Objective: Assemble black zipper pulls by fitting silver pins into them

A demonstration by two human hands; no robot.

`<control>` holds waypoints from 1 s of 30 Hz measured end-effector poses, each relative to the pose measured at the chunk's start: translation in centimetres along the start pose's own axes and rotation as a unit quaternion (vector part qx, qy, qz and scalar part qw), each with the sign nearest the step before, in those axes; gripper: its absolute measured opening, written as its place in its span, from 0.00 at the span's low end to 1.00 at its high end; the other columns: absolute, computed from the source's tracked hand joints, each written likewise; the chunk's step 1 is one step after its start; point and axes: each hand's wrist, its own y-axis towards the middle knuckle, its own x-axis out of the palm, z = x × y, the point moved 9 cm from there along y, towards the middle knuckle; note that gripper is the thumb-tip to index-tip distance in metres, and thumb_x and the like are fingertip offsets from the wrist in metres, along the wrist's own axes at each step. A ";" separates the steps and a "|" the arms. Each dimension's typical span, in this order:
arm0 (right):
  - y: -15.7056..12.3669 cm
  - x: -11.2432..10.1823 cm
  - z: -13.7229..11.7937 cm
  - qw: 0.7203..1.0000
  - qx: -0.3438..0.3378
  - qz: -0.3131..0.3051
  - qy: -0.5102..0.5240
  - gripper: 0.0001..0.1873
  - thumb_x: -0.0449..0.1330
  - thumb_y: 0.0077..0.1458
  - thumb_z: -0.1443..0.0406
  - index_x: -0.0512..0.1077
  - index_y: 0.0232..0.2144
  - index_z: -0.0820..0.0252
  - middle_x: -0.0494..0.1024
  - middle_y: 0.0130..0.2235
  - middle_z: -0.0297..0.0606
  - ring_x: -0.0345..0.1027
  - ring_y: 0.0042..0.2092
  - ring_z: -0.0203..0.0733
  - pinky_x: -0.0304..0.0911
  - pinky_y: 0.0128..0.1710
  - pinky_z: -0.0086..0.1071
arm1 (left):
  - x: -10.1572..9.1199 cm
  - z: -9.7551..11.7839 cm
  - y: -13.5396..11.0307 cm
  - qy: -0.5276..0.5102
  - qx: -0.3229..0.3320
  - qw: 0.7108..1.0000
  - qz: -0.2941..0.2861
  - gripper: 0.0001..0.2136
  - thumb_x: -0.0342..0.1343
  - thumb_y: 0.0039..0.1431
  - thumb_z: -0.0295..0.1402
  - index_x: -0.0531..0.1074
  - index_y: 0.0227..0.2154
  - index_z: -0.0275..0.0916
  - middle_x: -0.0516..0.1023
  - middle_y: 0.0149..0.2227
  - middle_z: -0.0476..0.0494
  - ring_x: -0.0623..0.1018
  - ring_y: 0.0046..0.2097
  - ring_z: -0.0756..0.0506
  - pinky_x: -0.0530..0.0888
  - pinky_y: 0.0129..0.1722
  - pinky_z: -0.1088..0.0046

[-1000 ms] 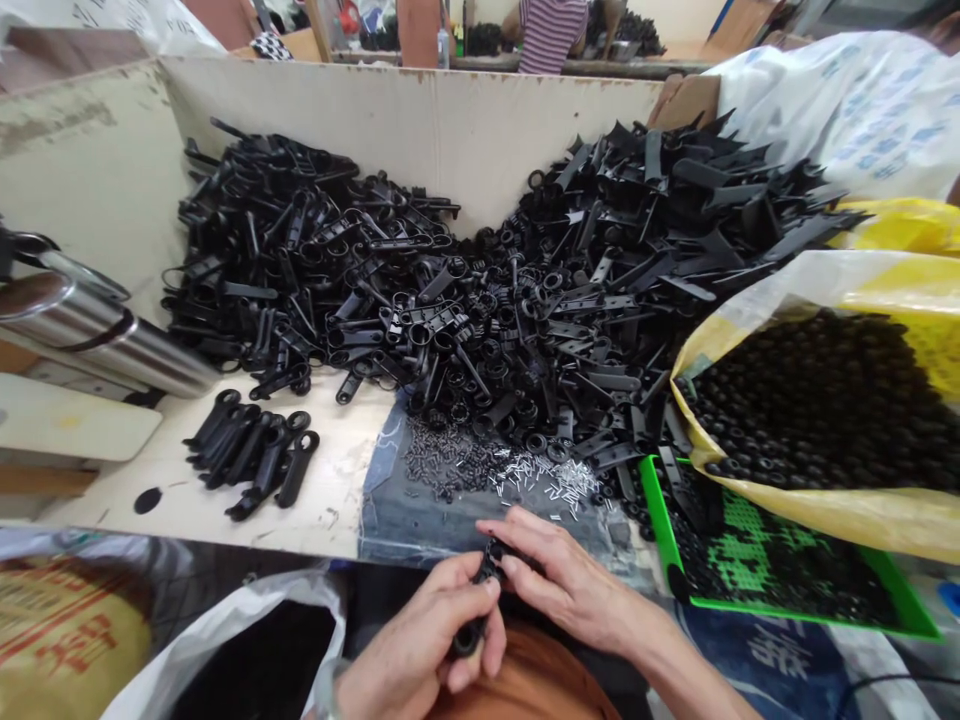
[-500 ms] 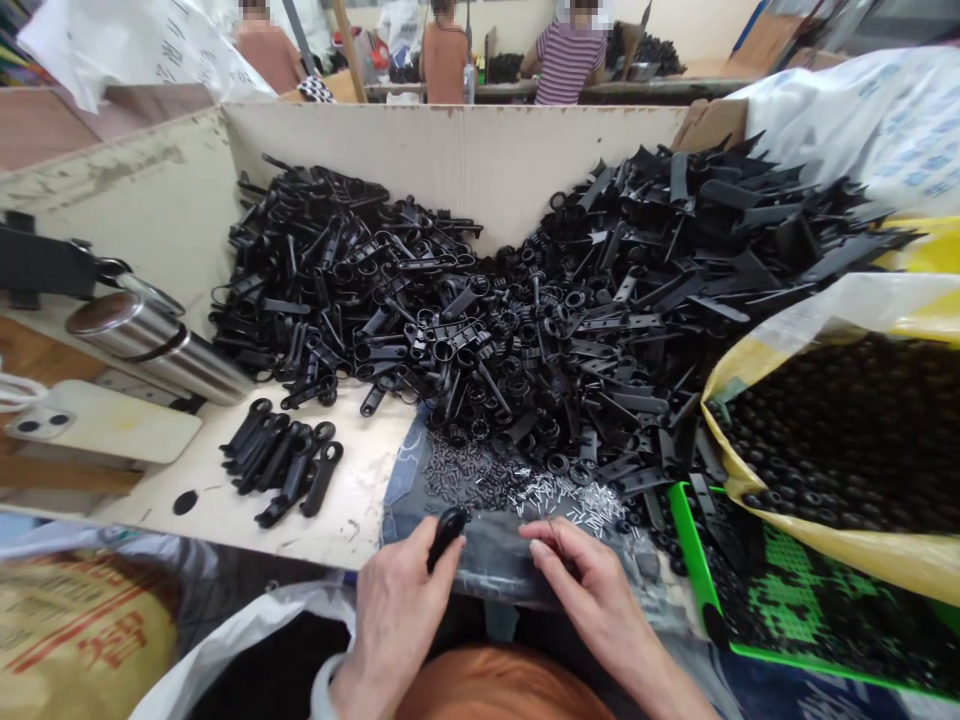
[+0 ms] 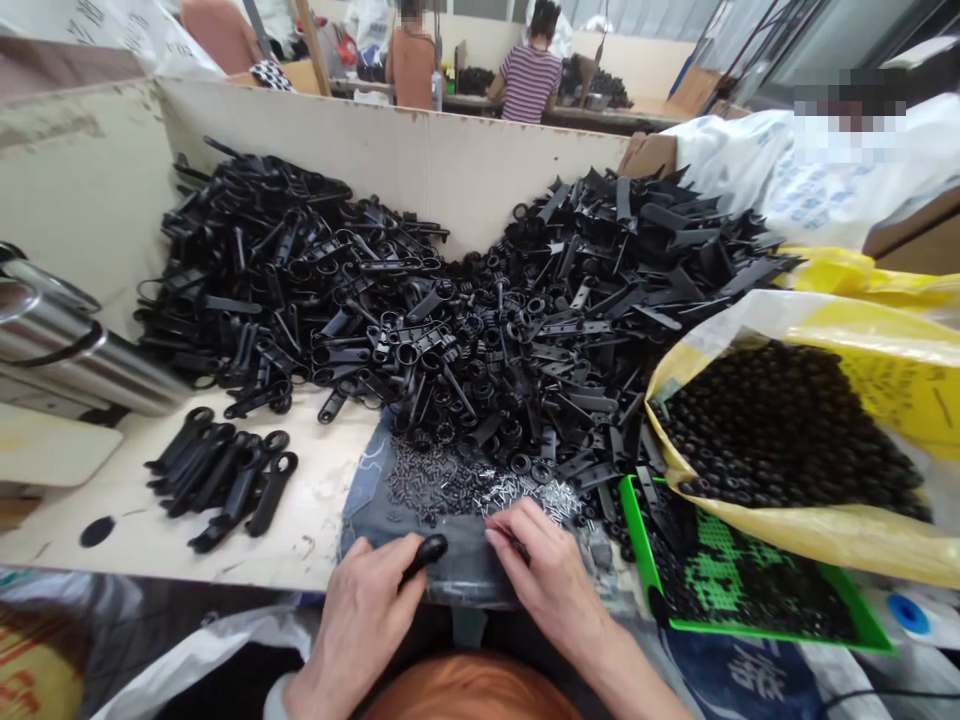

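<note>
My left hand (image 3: 369, 598) is closed around a black plastic handle-like part (image 3: 430, 549), whose rounded end sticks out past the thumb. Level with it on the right, my right hand (image 3: 546, 568) has thumb and forefinger pinched together; whatever lies between them is too small to make out. Just beyond those fingertips lie small silver pins (image 3: 559, 497), spread on a dark cloth (image 3: 465, 545). Tiny dark cylindrical pieces (image 3: 420, 480) lie left of the pins. A group of similar black handle parts (image 3: 271, 492) rests on the pale board at left.
Heaped black plastic parts (image 3: 405, 310) fill the wooden bin (image 3: 390, 135). To the right are a yellow-white sack (image 3: 667, 440) of black beads and a green tray (image 3: 637, 540). A steel flask (image 3: 112, 365) lies left. Several people sit beyond the back wall.
The camera view has swung to the right, so things appear further left. My right hand's fingertips are closer to the silver pins and pinched together. The left hand keeps the black part.
</note>
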 end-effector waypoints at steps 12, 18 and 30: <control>2.6 4.2 -1.4 0.985 -0.034 -0.093 -0.140 0.08 0.57 0.66 0.70 0.75 0.43 0.56 0.77 0.41 0.38 0.76 0.36 0.41 0.69 0.34 0.30 | -0.4 -1.3 0.4 0.025 -0.032 0.998 0.056 0.05 0.53 0.70 0.29 0.72 0.37 0.43 0.83 0.31 0.51 0.80 0.31 0.43 0.64 0.36 0.66; 1.7 1.2 -1.5 0.999 -0.024 -0.036 -0.017 0.11 0.53 0.69 0.69 0.75 0.42 0.55 0.77 0.39 0.38 0.75 0.39 0.41 0.69 0.39 0.30 | -1.6 -2.4 -0.8 0.009 -0.034 0.994 0.104 0.17 0.45 0.74 0.40 0.73 0.32 0.42 0.78 0.24 0.49 0.76 0.26 0.43 0.65 0.30 0.67; 1.1 -0.4 0.2 0.998 0.034 0.015 -0.043 0.09 0.54 0.68 0.67 0.74 0.37 0.54 0.77 0.36 0.35 0.74 0.36 0.41 0.66 0.36 0.31 | 0.7 -5.7 -2.9 -0.373 -0.316 0.870 0.069 0.18 0.59 0.58 0.52 0.74 0.24 0.41 0.72 0.15 0.53 0.73 0.22 0.47 0.69 0.25 0.75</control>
